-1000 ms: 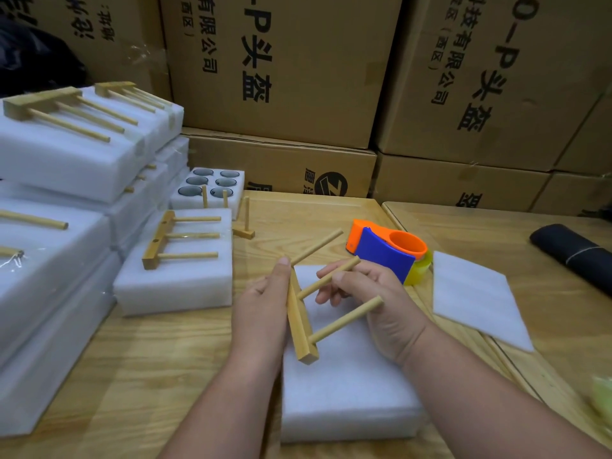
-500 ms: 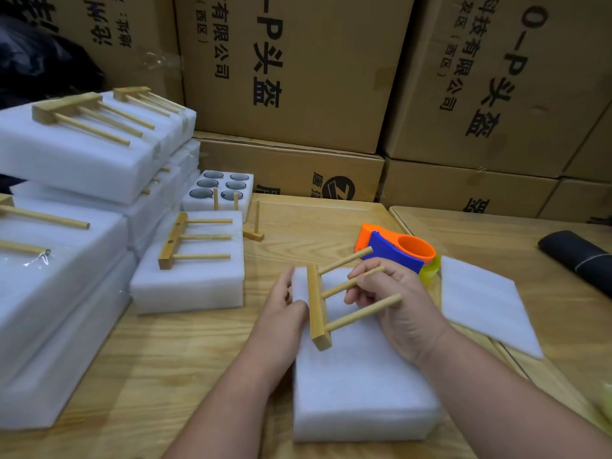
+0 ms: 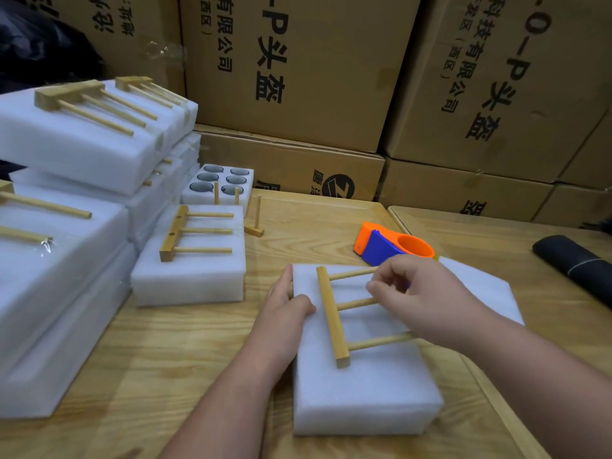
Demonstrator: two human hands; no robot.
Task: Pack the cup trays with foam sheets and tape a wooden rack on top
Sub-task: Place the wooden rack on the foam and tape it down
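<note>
A white foam-wrapped cup tray pack (image 3: 361, 392) lies on the wooden table in front of me. On top of it lies a wooden rack (image 3: 331, 316), its bar to the left and its three pegs pointing right. My right hand (image 3: 427, 293) covers the peg ends and its curled fingers pinch the pegs. My left hand (image 3: 284, 306) rests against the pack's left edge, fingers straight and thumb on top. An orange and blue tape dispenser (image 3: 381, 246) sits just behind my right hand.
A loose foam sheet (image 3: 490, 289) lies right of the pack. Left stand a finished pack with a rack (image 3: 188, 276), an open cup tray (image 3: 220, 180), a loose rack (image 3: 256, 223) and tall stacks of packs (image 3: 82, 154). Cardboard boxes (image 3: 298, 77) wall the back; a black roll (image 3: 573, 263) lies far right.
The rack has come down from a tilted hold in both hands to lie flat on the pack. My left hand let go of its bar and moved to the pack's left edge.
</note>
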